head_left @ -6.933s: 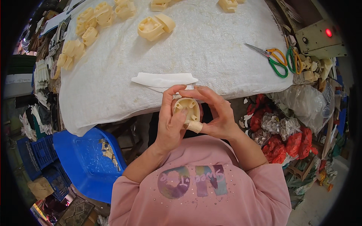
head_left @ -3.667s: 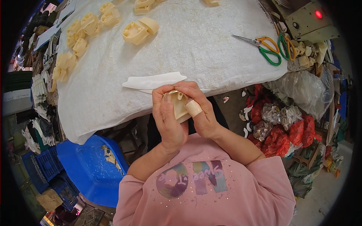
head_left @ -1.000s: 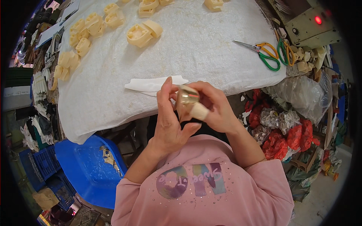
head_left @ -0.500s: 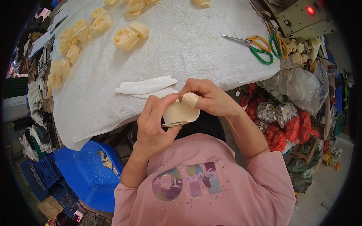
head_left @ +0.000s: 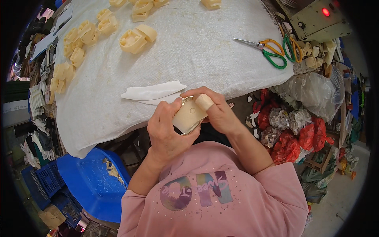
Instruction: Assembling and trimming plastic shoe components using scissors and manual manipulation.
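We can see that work on the cream piece [head_left: 186, 118] is going on, since both hands are on it. We think it is part way through, but we cannot tell how much is done. Lots of other cream lumps [head_left: 138, 38] sit on the white cloth [head_left: 205, 59], from 10 to 12 o'clock, with no hand on them, so we guess they could be left to do or done already.

The cream piece is in the middle, just past the near edge of the cloth. It is tipped, with a smooth, pale side facing us and a tiny ring mark on it. Its edge shines like metal at the top and at 5 o'clock. We cannot see its other side.

The left hand [head_left: 164, 127] grips it from 8 o'clock. The right hand [head_left: 222, 116], with a tan wrap [head_left: 204, 101] on its thumb, holds it from 2 o'clock. White strips [head_left: 154, 91] lie near it, at 10 o'clock.
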`<act>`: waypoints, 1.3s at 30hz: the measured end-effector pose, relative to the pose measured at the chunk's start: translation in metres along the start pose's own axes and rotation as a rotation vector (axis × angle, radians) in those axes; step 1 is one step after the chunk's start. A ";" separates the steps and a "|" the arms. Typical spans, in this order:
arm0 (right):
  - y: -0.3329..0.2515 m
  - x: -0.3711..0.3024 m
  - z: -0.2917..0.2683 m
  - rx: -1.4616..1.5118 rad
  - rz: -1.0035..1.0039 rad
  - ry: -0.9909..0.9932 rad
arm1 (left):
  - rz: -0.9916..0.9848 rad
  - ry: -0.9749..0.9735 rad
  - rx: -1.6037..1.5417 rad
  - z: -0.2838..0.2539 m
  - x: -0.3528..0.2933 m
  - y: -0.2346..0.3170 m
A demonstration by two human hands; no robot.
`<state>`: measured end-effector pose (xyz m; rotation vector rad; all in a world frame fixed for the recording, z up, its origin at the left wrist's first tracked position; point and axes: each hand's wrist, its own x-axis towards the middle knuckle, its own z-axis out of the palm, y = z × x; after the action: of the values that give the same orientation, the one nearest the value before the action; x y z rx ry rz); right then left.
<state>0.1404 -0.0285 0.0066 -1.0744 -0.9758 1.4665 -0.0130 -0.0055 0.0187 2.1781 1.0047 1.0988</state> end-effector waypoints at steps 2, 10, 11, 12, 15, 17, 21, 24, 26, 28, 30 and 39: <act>0.009 0.003 0.004 -0.162 -0.119 0.066 | -0.025 0.041 0.082 0.004 -0.002 0.001; 0.009 -0.006 0.018 0.487 0.045 0.087 | 0.058 0.128 0.133 0.006 0.000 -0.007; 0.012 -0.007 0.017 0.486 0.046 0.090 | 0.103 0.146 0.137 0.006 0.000 -0.007; 0.017 -0.007 0.014 0.437 0.017 0.069 | 0.104 0.146 0.137 0.006 -0.001 -0.007; 0.019 -0.008 0.018 0.074 -0.132 0.137 | 0.096 0.137 0.205 0.005 -0.006 -0.006; 0.017 -0.006 0.022 -0.240 -0.249 0.221 | 0.106 0.136 0.250 0.004 -0.008 -0.005; 0.023 -0.003 0.025 -0.040 -0.181 0.188 | 0.098 0.159 0.231 0.005 -0.006 -0.007; 0.017 -0.009 0.030 0.354 -0.039 0.109 | 0.066 0.159 0.188 0.004 -0.005 -0.010; 0.014 -0.012 0.029 0.505 0.026 0.071 | 0.089 0.185 0.172 0.006 -0.007 -0.012; 0.015 -0.011 0.027 -0.168 -0.234 0.137 | 0.078 0.196 0.186 0.010 -0.010 -0.007; 0.020 -0.009 0.026 -0.206 -0.256 0.158 | 0.067 0.209 0.200 0.011 -0.011 -0.006; 0.018 -0.006 0.019 0.524 -0.016 -0.028 | 0.079 0.175 0.173 0.006 -0.004 -0.009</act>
<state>0.1175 -0.0374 -0.0048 -0.6626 -0.5648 1.6065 -0.0129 -0.0037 0.0070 2.3062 1.1357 1.3015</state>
